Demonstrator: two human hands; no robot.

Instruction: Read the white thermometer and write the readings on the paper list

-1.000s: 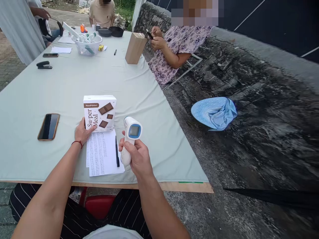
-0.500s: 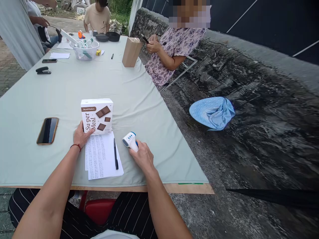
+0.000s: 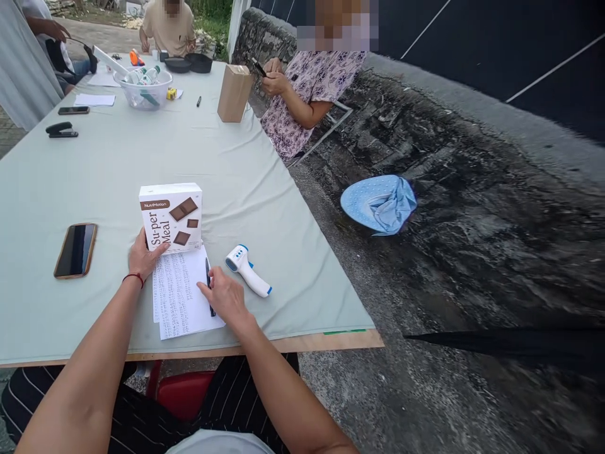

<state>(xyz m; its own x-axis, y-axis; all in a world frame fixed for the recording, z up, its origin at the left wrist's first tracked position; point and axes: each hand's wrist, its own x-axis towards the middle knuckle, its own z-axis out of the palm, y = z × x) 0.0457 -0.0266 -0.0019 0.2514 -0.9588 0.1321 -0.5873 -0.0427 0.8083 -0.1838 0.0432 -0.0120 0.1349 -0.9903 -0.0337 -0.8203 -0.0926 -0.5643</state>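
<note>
A white box printed "Su-per Meal" stands upright at the top of the written sheets. My left hand grips its lower left corner, thumb across the front and the other fingers mostly hidden. On the right edge of the paper lies a black pen. My right hand is over it, thumb on one side and curled fingers on the other, pinching it against the sheets. A white and blue infrared thermometer rests on the cloth just right of that hand.
A phone lies left of the box. Farther off are a stapler, another phone, a plastic basket of bottles, a cardboard box and black pans. A seated person holds a phone beyond the table's right edge.
My right hand has let go of the thermometer, which now lies on the cloth, and has moved left to the pen. The left hand keeps its hold on the box. The view has shifted slightly.
</note>
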